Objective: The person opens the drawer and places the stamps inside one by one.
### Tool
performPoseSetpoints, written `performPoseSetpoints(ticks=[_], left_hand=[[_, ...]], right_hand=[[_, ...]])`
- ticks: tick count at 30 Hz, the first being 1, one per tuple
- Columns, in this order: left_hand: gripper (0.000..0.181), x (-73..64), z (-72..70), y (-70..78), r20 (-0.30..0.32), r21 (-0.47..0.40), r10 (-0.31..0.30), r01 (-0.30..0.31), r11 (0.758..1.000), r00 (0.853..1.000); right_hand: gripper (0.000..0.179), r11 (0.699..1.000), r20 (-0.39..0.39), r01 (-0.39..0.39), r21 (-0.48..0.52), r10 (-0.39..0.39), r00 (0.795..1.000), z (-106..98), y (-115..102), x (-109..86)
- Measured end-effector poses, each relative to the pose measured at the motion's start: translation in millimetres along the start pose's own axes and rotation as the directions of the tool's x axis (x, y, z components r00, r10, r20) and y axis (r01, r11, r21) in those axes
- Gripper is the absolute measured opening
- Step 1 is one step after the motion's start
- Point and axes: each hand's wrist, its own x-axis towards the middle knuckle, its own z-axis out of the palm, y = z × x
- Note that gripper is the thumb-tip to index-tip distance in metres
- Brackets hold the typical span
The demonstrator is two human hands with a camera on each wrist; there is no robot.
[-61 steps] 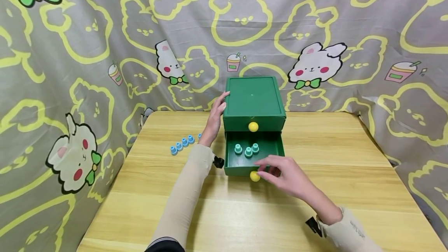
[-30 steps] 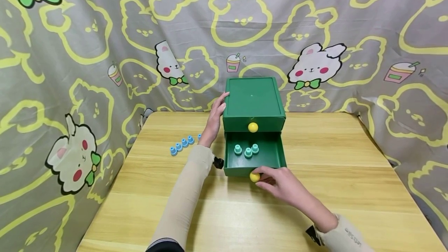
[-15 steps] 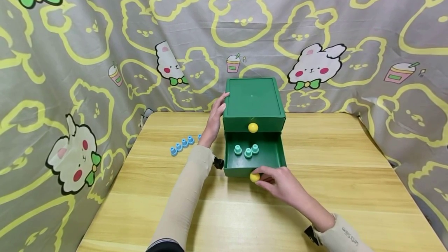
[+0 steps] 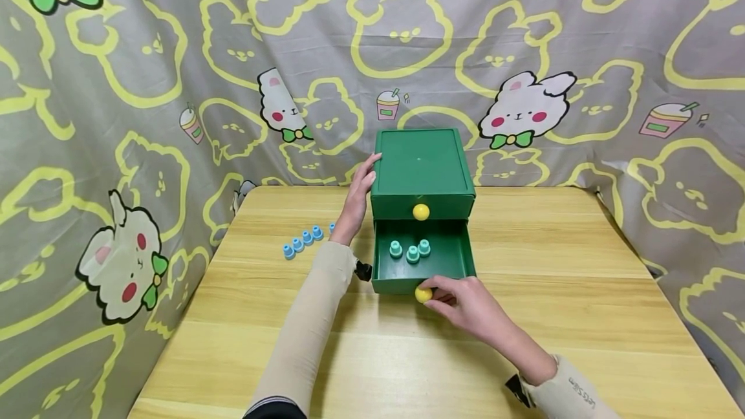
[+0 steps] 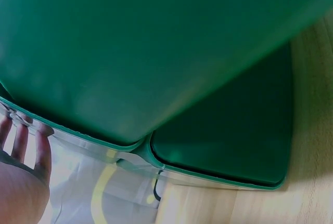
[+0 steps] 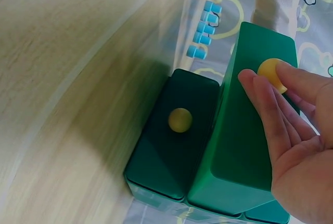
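Note:
A green cabinet (image 4: 423, 163) stands on the table, with a drawer (image 4: 384, 286) below the top one pulled out. Three teal peg-like pieces (image 4: 412, 253) stand inside that drawer. My right hand (image 4: 471, 302) pinches its round yellow knob (image 4: 423, 295) between thumb and fingers; the right wrist view also shows the knob (image 6: 271, 74) in the grip. With extended fingers, my left hand (image 4: 356, 199) rests against the cabinet's left side. Those fingers (image 5: 42, 154) show at the cabinet edge in the left wrist view.
Several blue peg-like pieces (image 4: 302, 241) stand in a row left of the cabinet, partly behind the left arm. Another drawer (image 6: 177, 151), with its own yellow knob, is closed beneath the pulled-out one. A patterned curtain (image 4: 326, 31) hangs behind the wooden table (image 4: 570, 264).
The right hand has lowered from the drawer's front edge and taken hold of the yellow knob. The left hand and the drawer look the same.

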Motion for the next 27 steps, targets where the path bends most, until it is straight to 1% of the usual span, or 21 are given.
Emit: performPoseSetpoints(ticks=[9, 14, 23, 27], left_hand=[[0.052, -0.1, -0.1, 0.3, 0.003, 0.002, 0.004, -0.004, 1.000, 1.000], [0.055, 0.5, -0.6, -0.3, 0.006, 0.000, 0.007, -0.007, 1.000, 1.000], [0.050, 0.9, -0.4, 0.1, -0.002, -0.003, 0.001, -0.001, 1.000, 1.000], [0.049, 1.0, -0.3, -0.3, 0.000, 0.001, 0.002, -0.002, 1.000, 1.000]], right_hand=[[0.022, 1.000, 0.007, 0.015, 0.007, -0.016, 1.000, -5.3, -3.3, 1.9], [0.020, 1.000, 0.029, 0.005, 0.022, -0.006, 1.000, -9.5, -5.2, 3.4], [0.020, 0.999, 0.049, -0.033, 0.019, 0.032, 0.998, -15.4, -7.3, 8.5], [0.020, 1.000, 0.056, -0.028, 0.012, 0.028, 0.998, -17.0, -6.7, 11.3]])
